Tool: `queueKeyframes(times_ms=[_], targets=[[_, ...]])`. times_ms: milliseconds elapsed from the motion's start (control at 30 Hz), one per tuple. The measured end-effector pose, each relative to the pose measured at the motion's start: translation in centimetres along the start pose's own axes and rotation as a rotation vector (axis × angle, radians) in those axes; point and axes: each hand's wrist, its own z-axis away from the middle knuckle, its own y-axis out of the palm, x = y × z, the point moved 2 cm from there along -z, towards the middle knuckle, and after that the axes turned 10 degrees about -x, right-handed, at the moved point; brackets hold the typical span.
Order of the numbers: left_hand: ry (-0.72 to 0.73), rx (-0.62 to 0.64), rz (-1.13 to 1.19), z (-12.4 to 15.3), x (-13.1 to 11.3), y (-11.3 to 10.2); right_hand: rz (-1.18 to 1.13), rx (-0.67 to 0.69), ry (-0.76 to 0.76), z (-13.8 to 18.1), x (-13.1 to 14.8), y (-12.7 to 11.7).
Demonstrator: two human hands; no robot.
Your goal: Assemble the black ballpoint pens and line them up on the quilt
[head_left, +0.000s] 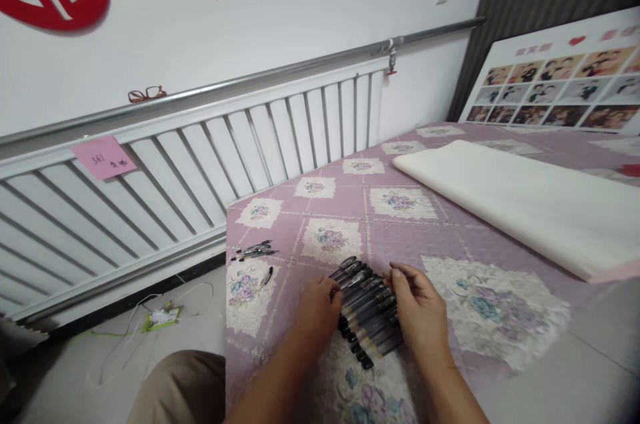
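A row of several black pens [369, 307] lies side by side on a pink quilted bedspread [400, 237] with floral squares. My left hand [319, 311] rests at the left end of the row, fingers curled against the pen tips. My right hand [419, 307] presses the right side of the row, fingers together over the pens. A few more black pens [254, 251] lie loose near the bed's left edge, and a single pen [268, 275] sits just below them.
A folded white cloth [520, 204] lies across the bed to the right. A photo board [560, 84] leans at the far end. A white radiator [175, 171] with a pink note [103, 156] lines the wall. A power strip [163, 317] lies on the floor.
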Motion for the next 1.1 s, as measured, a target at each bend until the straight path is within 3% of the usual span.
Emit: queueKeyframes(times_ms=[367, 600, 700, 800, 900, 1000, 1100], targets=[[0.067, 0.044, -0.106, -0.7, -1.2, 2.0, -0.043, -0.025, 0.07, -0.8, -0.3, -0.8], [0.094, 0.012, -0.049, -0.6, -0.5, 0.9, -0.044, 0.004, 0.085, -0.5, 0.4, -0.3], [0.102, -0.072, -0.072, -0.1, 1.6, -0.7, -0.04, 0.019, 0.073, -0.3, 0.6, 0.1], [0.113, -0.17, -0.139, 0.0, 5.5, -3.0, -0.033, 0.056, 0.06, 0.0, 0.5, 0.6], [-0.027, -0.297, -0.284, -0.4, 10.0, -5.8, -0.035, 0.106, 0.067, 0.5, 0.3, 1.4], [-0.103, -0.328, -0.338, -1.0, 13.2, -7.6, -0.046, 0.166, 0.066, 1.2, 0.1, 2.4], [-0.103, -0.29, -0.352, -1.2, 14.4, -7.9, -0.025, 0.232, 0.031, 2.0, -0.1, 3.5]])
